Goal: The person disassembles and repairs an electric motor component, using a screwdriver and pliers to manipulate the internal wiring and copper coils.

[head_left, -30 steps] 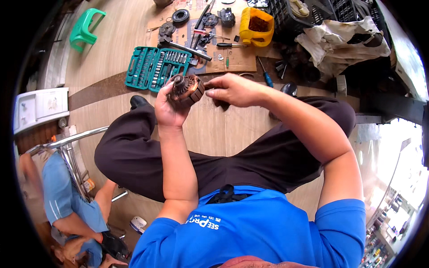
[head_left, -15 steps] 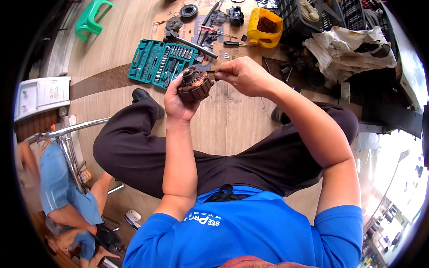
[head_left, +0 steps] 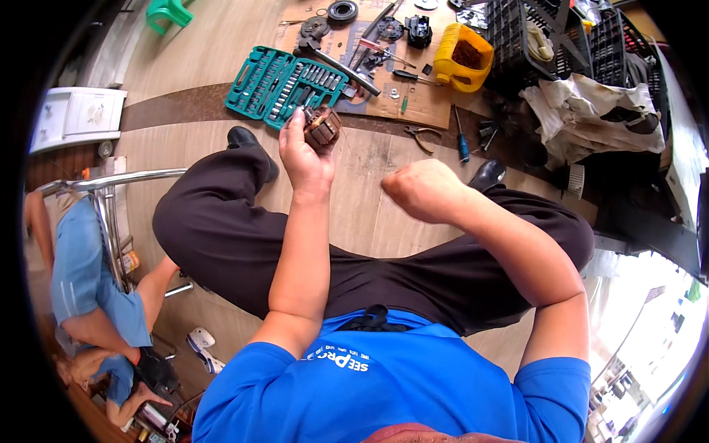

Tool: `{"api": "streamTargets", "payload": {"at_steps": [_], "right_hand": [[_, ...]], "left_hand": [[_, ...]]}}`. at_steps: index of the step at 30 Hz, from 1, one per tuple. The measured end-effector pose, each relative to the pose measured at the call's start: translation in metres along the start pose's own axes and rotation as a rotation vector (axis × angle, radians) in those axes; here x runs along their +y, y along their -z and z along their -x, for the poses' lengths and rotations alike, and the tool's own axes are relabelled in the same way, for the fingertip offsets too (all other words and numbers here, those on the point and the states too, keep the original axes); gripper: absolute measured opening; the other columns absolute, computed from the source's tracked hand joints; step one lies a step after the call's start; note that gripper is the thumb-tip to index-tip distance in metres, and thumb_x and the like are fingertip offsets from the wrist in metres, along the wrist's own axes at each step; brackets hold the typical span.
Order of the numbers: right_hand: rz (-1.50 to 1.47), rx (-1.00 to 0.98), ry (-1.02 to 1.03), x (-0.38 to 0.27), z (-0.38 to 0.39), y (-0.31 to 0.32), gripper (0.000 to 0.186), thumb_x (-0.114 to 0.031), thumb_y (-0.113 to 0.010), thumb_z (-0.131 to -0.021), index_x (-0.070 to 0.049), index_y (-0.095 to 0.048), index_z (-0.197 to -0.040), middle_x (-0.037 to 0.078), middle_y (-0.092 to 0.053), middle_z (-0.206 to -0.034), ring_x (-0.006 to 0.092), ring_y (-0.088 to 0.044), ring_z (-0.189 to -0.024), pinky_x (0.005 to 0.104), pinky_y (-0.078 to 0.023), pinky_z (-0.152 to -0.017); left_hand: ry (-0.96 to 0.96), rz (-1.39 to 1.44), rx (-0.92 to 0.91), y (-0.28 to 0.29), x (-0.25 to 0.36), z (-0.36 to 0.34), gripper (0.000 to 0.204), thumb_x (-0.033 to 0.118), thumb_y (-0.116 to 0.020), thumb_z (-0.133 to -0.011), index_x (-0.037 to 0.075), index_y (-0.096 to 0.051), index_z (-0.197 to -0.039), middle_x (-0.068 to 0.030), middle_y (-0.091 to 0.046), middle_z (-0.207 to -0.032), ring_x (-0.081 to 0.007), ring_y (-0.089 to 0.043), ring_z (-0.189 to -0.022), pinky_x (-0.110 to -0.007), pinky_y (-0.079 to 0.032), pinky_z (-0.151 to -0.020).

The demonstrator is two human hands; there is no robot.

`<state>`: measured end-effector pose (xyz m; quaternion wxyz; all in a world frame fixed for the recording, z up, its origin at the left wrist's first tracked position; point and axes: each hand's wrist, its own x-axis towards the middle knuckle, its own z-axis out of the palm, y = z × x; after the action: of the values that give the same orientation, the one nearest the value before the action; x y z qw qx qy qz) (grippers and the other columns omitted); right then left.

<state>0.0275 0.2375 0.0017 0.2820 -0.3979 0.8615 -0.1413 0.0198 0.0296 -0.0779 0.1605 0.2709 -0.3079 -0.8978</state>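
My left hand (head_left: pixel 303 148) holds a dark, round motor part with copper windings (head_left: pixel 323 129), raised in front of the open teal socket case (head_left: pixel 258 77). My right hand (head_left: pixel 413 188) is curled closed, apart from that part and lower to its right; what it holds, if anything, is hidden. Past my right hand lie pliers (head_left: pixel 422 136) and a blue-handled screwdriver (head_left: pixel 461 144) on the floor. Beyond them, cardboard (head_left: pixel 354 15) carries several dark parts, a metal bar and tools.
A yellow cut container (head_left: pixel 461 70), black crates (head_left: pixel 513 37) and dirty white cloth (head_left: pixel 583 118) stand at the upper right. A green stool (head_left: pixel 166 15) is at the upper left. Another person (head_left: pixel 88 280) is beside a chrome rail (head_left: pixel 148 173) on the left.
My right hand has pulled away from the motor part, down and to the right. My left hand still holds the part, higher in view. The surroundings have shifted up and right in the picture.
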Motion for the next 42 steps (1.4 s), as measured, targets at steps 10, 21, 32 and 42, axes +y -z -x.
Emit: {"api": "streamTargets", "payload": {"at_steps": [10, 21, 32, 42], "right_hand": [[0.122, 0.601, -0.364, 0.099, 0.013, 0.038, 0.017, -0.016, -0.052, -0.087, -0.012, -0.067, -0.094, 0.013, -0.068, -0.085, 0.0339, -0.066, -0.083, 0.0439, -0.052, -0.07], [0.311, 1.009, -0.168, 0.074, 0.039, 0.089, 0.014, -0.009, -0.064, -0.088, -0.007, -0.067, -0.101, 0.011, -0.065, -0.083, 0.0309, -0.064, -0.074, 0.0359, -0.05, -0.064], [0.196, 0.246, 0.011, 0.052, 0.057, 0.03, 0.004, -0.01, -0.059, -0.079, -0.012, -0.06, -0.082, 0.006, -0.06, -0.075, 0.0273, -0.064, -0.077, 0.0384, -0.051, -0.064], [0.078, 0.559, -0.382, 0.165, 0.042, 0.035, 0.02, -0.024, -0.06, -0.089, -0.01, -0.069, -0.1, 0.017, -0.067, -0.09, 0.0366, -0.063, -0.088, 0.0435, -0.05, -0.073]], "left_hand": [[0.232, 0.006, -0.3, 0.007, -0.002, 0.001, 0.03, 0.021, -0.058, -0.093, 0.002, -0.057, -0.116, -0.0144, -0.067, -0.108, -0.0281, -0.067, -0.095, -0.04, -0.057, -0.077], [-0.08, -0.077, -0.219, -0.012, -0.001, 0.011, 0.025, 0.004, -0.067, -0.087, -0.001, -0.053, -0.108, -0.0093, -0.064, -0.096, -0.0173, -0.066, -0.082, -0.03, -0.055, -0.077], [-0.084, 0.226, 0.177, 0.026, 0.047, -0.025, 0.028, 0.032, -0.06, -0.093, 0.006, -0.057, -0.103, -0.0099, -0.066, -0.102, -0.0243, -0.066, -0.086, -0.035, -0.053, -0.064], [0.157, 0.452, -0.212, 0.025, 0.047, -0.014, 0.04, 0.036, -0.061, -0.088, 0.004, -0.062, -0.112, -0.0159, -0.062, -0.117, -0.0372, -0.058, -0.107, -0.039, -0.05, -0.071]]}}
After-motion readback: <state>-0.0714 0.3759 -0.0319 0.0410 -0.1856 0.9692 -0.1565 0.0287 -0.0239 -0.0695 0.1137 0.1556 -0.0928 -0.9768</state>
